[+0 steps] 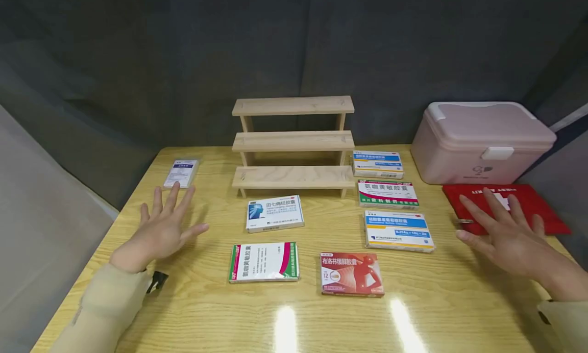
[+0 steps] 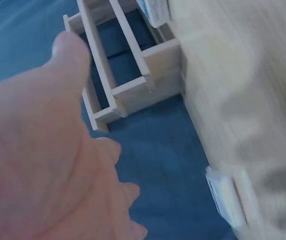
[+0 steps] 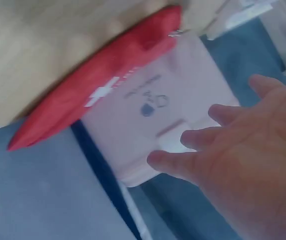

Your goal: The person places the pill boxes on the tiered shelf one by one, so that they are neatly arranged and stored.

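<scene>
My left hand is spread wide above the left side of the table, holding nothing. Just beyond its fingertips lies a small white and purple box. On the right, my right hand is also spread, its fingers overlapping a red first aid pouch in the head view. Between the hands lie several medicine boxes: a blue and white one, a green and magenta one and a red one. To their right a column holds a blue and white box, a green one and another blue one.
A three-step wooden rack stands at the back middle of the table. At the back right sits a pink lidded case, behind the pouch. A dark curtain hangs behind the table.
</scene>
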Demonstrator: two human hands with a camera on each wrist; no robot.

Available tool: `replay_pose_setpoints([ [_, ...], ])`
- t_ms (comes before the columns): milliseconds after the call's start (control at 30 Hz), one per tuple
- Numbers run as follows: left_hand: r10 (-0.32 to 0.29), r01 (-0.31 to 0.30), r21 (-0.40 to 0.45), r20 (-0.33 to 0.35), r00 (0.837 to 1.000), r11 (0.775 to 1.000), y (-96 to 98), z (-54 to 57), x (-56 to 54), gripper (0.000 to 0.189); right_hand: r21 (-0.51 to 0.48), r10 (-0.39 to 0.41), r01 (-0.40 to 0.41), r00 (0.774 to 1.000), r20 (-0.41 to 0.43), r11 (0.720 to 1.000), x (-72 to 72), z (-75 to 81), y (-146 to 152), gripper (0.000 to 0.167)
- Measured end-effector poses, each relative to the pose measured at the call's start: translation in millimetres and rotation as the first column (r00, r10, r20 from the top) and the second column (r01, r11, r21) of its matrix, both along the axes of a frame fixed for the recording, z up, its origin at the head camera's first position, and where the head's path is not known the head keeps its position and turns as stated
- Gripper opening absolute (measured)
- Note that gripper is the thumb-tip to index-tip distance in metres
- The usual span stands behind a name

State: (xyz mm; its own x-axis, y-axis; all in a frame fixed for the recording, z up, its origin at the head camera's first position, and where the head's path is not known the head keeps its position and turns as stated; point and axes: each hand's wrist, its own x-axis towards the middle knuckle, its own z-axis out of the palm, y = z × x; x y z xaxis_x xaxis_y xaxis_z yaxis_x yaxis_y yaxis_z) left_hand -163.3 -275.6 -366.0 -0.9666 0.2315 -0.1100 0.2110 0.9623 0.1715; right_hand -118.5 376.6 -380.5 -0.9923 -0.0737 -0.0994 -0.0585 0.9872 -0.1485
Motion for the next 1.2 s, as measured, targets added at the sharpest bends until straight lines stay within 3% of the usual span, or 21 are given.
replay_pose_setpoints([
  [100,-0.025,0.027,0.05,-0.027,0.999,0.998,6.4,2.2,-13.4,0.092,-0.01,0.032,-0.032,0.999,-0.027,0.999,0.6,7.4,-11,0.091],
  [233,0.005,-0.002,0.236,-0.009,1.0,0.972,18.5,2.2,-43.1,0.08,-0.015,0.116,-0.117,0.99,-0.079,0.993,2.1,22.5,-36,0.089],
  [333,0.062,-0.077,0.404,0.05,0.997,0.911,26.8,-1.6,-66.4,0.069,-0.037,0.167,-0.17,0.983,-0.079,0.985,3.6,33.5,-63,0.085],
  [433,0.115,-0.158,0.512,0.115,0.987,0.845,34.2,-9.1,-84.2,0.061,-0.088,0.225,-0.226,0.974,-0.031,0.97,5.1,39.7,-93,0.078],
  [600,0.15,-0.264,0.623,0.231,0.961,0.736,47.2,-20.8,-101.4,0.056,-0.14,0.378,-0.366,0.923,0.074,0.92,8.4,42.7,-138,0.068],
  [667,0.15,-0.28,0.647,0.25,0.957,0.709,51.5,-23.6,-105.5,0.053,-0.148,0.406,-0.387,0.904,0.132,0.91,9.7,44.0,-153,0.071],
  [733,0.146,-0.28,0.661,0.251,0.957,0.696,55.0,-25.4,-108.1,0.05,-0.143,0.416,-0.395,0.892,0.175,0.907,11.3,44.5,-165,0.076],
  [900,0.145,-0.277,0.659,0.249,0.958,0.699,61.5,-27.8,-111.7,0.044,-0.109,0.375,-0.359,0.888,0.266,0.927,17.5,37.8,-182,0.085],
  [1200,0.164,-0.318,0.673,0.284,0.945,0.668,66.2,-28.3,-110.5,0.041,-0.066,0.389,-0.386,0.883,0.263,0.92,19.2,13.5,-194,0.084],
])
